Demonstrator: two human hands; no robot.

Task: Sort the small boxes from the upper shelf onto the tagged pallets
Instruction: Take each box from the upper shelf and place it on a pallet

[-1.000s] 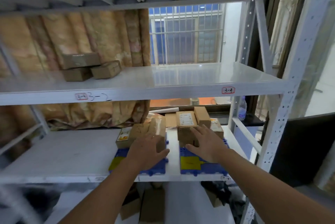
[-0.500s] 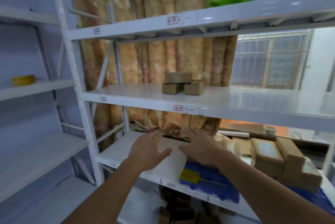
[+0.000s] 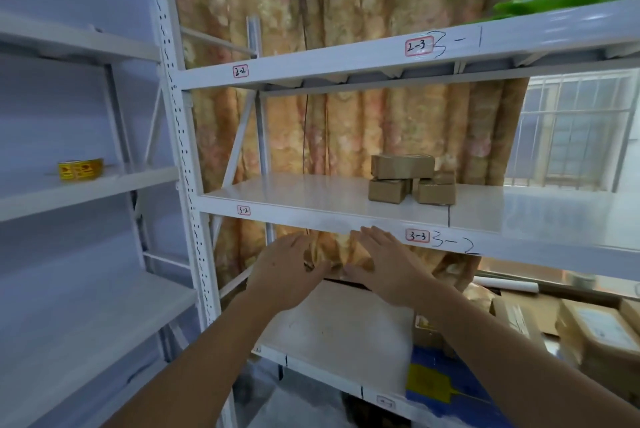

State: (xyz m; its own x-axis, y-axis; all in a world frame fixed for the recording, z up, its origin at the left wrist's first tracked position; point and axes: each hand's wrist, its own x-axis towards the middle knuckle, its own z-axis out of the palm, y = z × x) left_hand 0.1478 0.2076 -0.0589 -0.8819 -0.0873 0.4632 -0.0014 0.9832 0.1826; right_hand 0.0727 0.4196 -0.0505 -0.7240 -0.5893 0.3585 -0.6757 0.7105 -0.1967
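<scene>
Cardboard boxes [image 3: 408, 179] sit stacked on the upper shelf [image 3: 311, 199]; my left hand [image 3: 287, 271] and right hand [image 3: 384, 261] hover below it, fingers spread, holding nothing.

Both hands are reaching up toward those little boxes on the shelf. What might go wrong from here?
1. The top box lies across two lower boxes, so pulling a lower one first would probably tip it off.
2. The pile sits far back on the shelf, while the left hand and right hand, both empty, are below its front edge; a long reach could end in a poor grip.
3. The boxes look alike, so one might land on the wrong pallet.
</scene>
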